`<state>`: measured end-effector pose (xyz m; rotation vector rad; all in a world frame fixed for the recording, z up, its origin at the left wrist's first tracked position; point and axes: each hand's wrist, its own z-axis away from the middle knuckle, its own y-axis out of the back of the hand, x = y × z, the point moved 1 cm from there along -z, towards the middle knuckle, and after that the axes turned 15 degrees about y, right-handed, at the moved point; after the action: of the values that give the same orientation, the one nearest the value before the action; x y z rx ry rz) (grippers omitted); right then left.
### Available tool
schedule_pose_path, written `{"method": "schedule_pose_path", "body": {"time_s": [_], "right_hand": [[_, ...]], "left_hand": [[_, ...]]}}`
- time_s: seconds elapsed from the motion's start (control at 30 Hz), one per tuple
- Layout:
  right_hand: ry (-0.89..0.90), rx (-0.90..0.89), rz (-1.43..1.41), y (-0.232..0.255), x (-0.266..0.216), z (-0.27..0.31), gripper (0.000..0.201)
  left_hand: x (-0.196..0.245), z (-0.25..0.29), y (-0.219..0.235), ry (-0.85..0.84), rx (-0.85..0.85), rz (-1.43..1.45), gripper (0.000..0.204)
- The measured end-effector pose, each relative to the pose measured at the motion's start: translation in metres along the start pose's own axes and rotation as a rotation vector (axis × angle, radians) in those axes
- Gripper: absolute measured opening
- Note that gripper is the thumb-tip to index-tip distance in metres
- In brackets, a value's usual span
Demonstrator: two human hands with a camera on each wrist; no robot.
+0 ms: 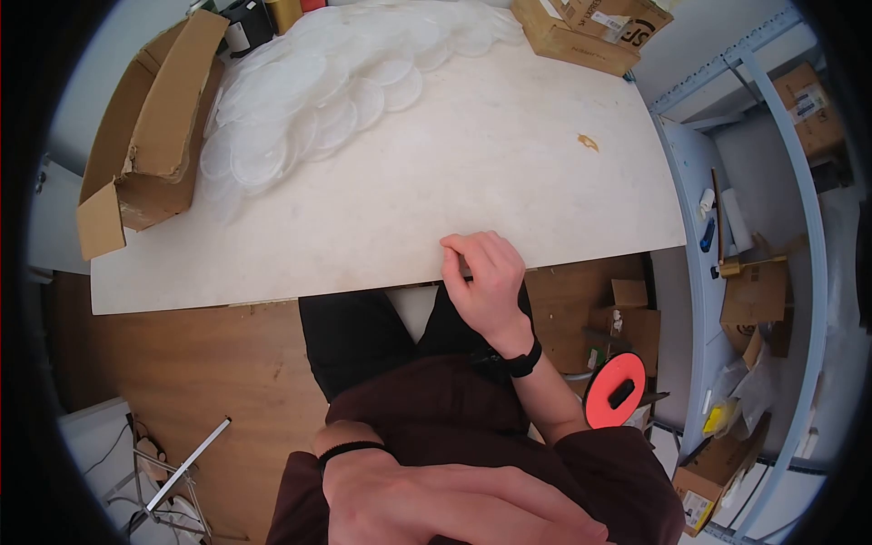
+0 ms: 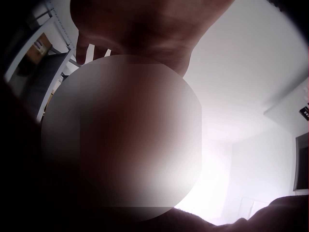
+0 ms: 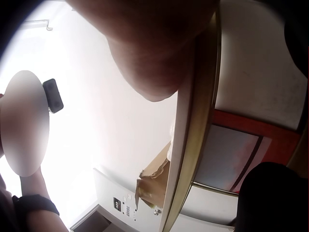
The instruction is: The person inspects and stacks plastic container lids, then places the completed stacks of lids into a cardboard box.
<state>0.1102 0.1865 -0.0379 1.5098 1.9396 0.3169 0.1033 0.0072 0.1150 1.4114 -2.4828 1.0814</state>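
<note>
My right hand rests at the table's front edge, fingers loosely bent and nothing held in them. A black band circles that wrist. In the right wrist view the same hand shows dark against the bright room, beside the table's edge. Close under the head camera, my left hand is raised in front of the chest, its fingers stretched to the right. The left wrist view has that hand near the blurred head, with no object in it. Farther back on the white table lies a heap of clear round plastic discs.
A long open cardboard box stands at the table's left, and another carton at the back right. A small tan scrap lies on the tabletop. Blue-grey shelving with boxes runs along the right, near a red disc.
</note>
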Motion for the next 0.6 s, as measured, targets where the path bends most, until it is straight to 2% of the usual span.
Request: {"method": "schedule_pose_path", "body": {"time_s": [0.07, 0.1, 0.17, 0.2, 0.27, 0.5, 0.57, 0.6], "right_hand": [[0.004, 0.004, 0.005, 0.0, 0.0, -0.001, 0.012], [0.004, 0.0, 0.009, 0.0, -0.001, -0.002, 0.012], [0.006, -0.001, 0.01, 0.001, -0.001, -0.002, 0.011], [0.007, -0.013, 0.014, 0.001, -0.002, -0.002, 0.01], [0.007, -0.023, 0.017, 0.001, -0.001, -0.002, 0.008], [0.01, -0.011, 0.011, 0.002, -0.001, -0.003, 0.01], [0.015, -0.011, 0.013, 0.002, -0.001, -0.002, 0.008], [0.011, -0.016, 0.012, 0.001, -0.001, -0.002, 0.008]], "left_hand": [[-0.008, -0.002, -0.011, -0.127, 0.171, 0.012, 0.06], [0.007, 0.002, -0.009, -0.127, 0.171, 0.011, 0.06], [0.047, 0.0, -0.004, 0.401, 0.095, 0.071, 0.059], [0.033, -0.001, -0.002, 0.401, 0.096, 0.069, 0.059], [-0.005, -0.002, 0.0, -0.08, 0.048, 0.009, 0.059], [0.001, -0.006, 0.005, -0.085, 0.043, -0.002, 0.057], [0.015, -0.013, 0.016, 0.093, -0.118, 0.037, 0.056], [0.009, -0.011, 0.011, 0.094, -0.117, 0.036, 0.056]]}}
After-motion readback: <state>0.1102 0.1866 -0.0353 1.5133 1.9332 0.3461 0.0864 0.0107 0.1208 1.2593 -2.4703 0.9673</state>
